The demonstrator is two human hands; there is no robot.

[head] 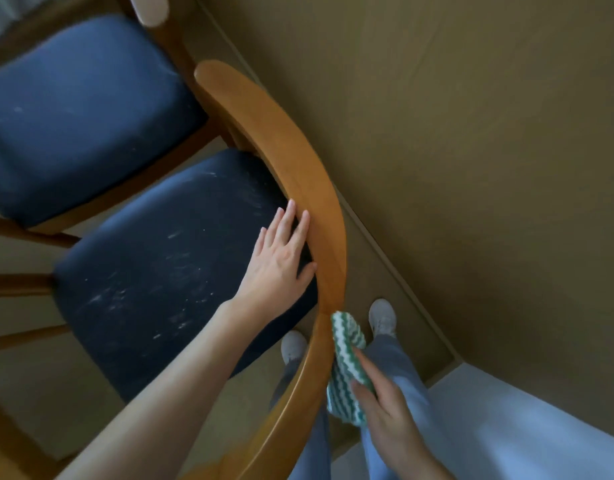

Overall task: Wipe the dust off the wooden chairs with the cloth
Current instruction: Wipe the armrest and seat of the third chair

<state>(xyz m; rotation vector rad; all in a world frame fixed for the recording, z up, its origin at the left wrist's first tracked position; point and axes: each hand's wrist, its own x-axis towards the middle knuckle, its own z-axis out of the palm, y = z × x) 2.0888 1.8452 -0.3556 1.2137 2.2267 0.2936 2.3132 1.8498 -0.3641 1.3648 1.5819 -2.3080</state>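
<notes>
The green-and-white zigzag-striped cloth (345,362) lies bunched against the outer face of the curved, honey-coloured wooden backrest rail (298,157) of the nearer chair, close to the person's body. The right hand (385,414) grasps it, fingers laid over the fabric and pressing it to the wood; the thumb is hidden. A little further along, the left hand (281,265) is released and flat. Its straight fingers lie along the rail's inner edge and its thumb touches the wood, seemingly to brace the chair. Beyond it spreads the dark navy padded seat (153,271), marked with pale dusty streaks. Further off stands a second wooden chair with a matching navy cushion (80,109), and an olive-brown wall (472,133) closes the scene to the right. The wipe looks to be at the near end of the rail, with the long arc ahead of it. If the bracing hand does not move clear, the cloth will likely meet it and leave a strip unwiped. Loosened dust may also drop onto the seat, and a hard push could slide the chair toward its neighbour.
</notes>
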